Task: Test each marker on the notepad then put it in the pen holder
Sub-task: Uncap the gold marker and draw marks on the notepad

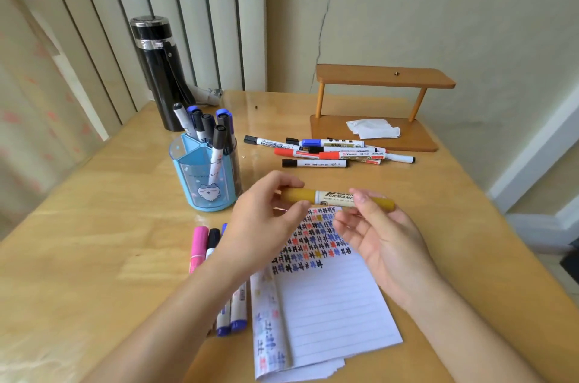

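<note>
I'm getting soft, even daylight across the wooden table [94, 251], nothing harsh. Glare is pooling on the tabletop just behind the blue pen holder [205, 177] and toward the far edge, where the varnish is shining pale. Shadows under the forearms are lying faint and diffuse. The right hand [380, 240] is smearing with motion blur at the fingers. Left of the holder, the curtain is going soft, and the blinds behind it are bowing from the wide lens.

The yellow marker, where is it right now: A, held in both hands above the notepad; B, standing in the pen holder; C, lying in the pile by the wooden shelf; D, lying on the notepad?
A: the yellow marker is level, pinched at either end by the left hand and right hand, over the notepad.
</note>
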